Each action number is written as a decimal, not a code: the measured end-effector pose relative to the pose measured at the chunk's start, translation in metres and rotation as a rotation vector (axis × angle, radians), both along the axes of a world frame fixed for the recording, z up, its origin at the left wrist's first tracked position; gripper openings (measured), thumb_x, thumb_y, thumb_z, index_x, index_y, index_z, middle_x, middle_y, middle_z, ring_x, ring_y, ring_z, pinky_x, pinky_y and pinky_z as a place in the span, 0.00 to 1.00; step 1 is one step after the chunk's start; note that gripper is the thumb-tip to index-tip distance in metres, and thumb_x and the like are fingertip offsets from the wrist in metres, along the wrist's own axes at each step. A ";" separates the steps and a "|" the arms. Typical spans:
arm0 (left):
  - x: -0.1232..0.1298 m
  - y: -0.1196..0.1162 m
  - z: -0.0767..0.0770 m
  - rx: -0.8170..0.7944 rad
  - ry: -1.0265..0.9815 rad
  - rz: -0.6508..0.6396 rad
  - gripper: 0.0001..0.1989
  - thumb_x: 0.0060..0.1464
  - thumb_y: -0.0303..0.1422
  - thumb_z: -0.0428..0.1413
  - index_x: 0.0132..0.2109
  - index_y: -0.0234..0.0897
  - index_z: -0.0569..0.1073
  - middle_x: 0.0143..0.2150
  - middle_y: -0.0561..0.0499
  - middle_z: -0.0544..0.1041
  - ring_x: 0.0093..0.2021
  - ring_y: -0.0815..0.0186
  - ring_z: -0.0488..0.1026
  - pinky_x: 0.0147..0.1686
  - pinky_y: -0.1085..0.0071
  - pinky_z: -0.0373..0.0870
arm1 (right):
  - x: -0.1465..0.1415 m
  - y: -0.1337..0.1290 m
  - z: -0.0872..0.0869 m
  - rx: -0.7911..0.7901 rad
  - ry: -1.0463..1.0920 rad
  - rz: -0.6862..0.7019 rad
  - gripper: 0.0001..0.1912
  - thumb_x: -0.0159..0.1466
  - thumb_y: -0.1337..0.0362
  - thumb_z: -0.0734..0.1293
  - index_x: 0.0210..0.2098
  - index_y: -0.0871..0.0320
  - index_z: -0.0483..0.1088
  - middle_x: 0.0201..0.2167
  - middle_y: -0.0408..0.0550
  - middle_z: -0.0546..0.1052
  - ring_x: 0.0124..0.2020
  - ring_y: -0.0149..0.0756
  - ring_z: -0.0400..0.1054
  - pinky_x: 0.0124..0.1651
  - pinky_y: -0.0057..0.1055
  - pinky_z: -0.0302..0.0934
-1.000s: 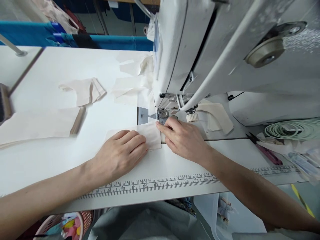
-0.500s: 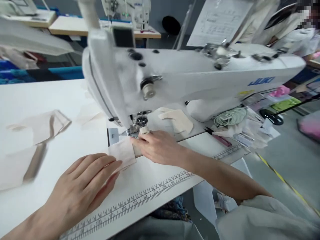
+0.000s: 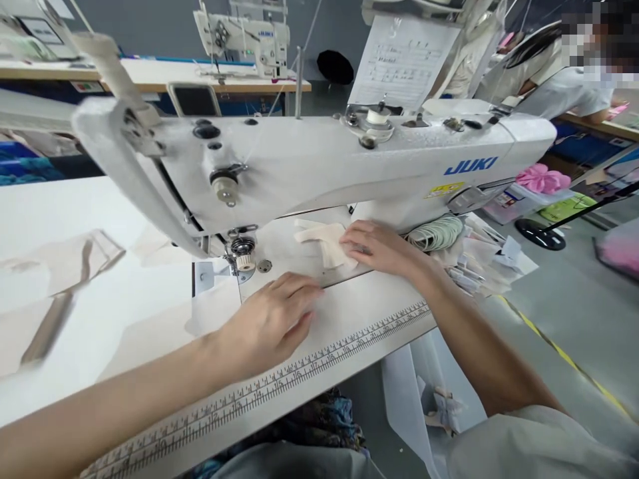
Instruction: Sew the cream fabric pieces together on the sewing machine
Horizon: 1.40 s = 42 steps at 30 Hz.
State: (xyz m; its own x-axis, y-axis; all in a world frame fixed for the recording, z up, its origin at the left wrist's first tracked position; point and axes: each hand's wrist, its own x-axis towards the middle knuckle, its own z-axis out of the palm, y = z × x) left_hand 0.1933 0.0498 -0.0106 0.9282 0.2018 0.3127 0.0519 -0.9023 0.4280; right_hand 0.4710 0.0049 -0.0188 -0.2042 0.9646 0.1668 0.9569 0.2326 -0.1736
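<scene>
Under the arm of a white sewing machine (image 3: 319,159), my right hand (image 3: 382,249) rests its extended fingers on the edge of cut cream fabric pieces (image 3: 324,243). It touches them without a visible grip. My left hand (image 3: 272,319) is over the table edge in front of the needle area, fingers loosely bent, thumb apart, nothing seen in it. Left of the presser foot (image 3: 232,263), a pale fabric piece (image 3: 214,309) lies partly behind my left forearm.
More fabric pieces (image 3: 54,266) lie on the table's left. A printed ruler (image 3: 299,376) runs along the front edge. Right of the machine are a coil of pale green cord (image 3: 434,233) and a scrap pile (image 3: 492,256). A plastic bin (image 3: 412,392) stands below. Another person (image 3: 574,86) sits beyond.
My right hand has left the presser foot and moved right to the cream pieces. My left hand has come off the fabric and shifted right. The view has turned slightly right.
</scene>
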 end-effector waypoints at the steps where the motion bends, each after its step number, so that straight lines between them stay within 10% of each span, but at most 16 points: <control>1: 0.014 0.004 -0.002 0.007 0.008 0.013 0.14 0.62 0.25 0.46 0.53 0.32 0.68 0.51 0.41 0.73 0.51 0.57 0.70 0.49 0.59 0.73 | -0.002 0.000 -0.001 0.007 0.002 -0.016 0.07 0.63 0.67 0.64 0.40 0.57 0.72 0.41 0.49 0.74 0.44 0.41 0.68 0.47 0.35 0.61; 15: 0.090 0.024 -0.004 -0.197 0.198 0.492 0.08 0.60 0.33 0.51 0.37 0.37 0.73 0.41 0.49 0.76 0.43 0.59 0.72 0.41 0.62 0.69 | -0.011 -0.003 -0.009 0.151 0.153 -0.072 0.07 0.63 0.69 0.61 0.30 0.58 0.69 0.31 0.45 0.73 0.31 0.32 0.66 0.36 0.29 0.58; 28: 0.098 0.033 -0.014 -0.625 0.007 0.483 0.08 0.59 0.30 0.46 0.36 0.36 0.69 0.37 0.49 0.79 0.33 0.69 0.74 0.32 0.73 0.68 | -0.004 -0.007 -0.019 0.279 0.232 -0.099 0.11 0.64 0.70 0.57 0.42 0.57 0.68 0.36 0.50 0.74 0.37 0.38 0.68 0.41 0.34 0.62; 42: 0.097 0.037 -0.010 -0.487 0.040 0.525 0.06 0.54 0.27 0.52 0.31 0.36 0.72 0.32 0.50 0.76 0.32 0.64 0.70 0.36 0.68 0.64 | -0.010 -0.007 -0.019 0.211 0.133 -0.111 0.05 0.65 0.68 0.59 0.34 0.57 0.66 0.35 0.48 0.71 0.34 0.36 0.67 0.38 0.31 0.59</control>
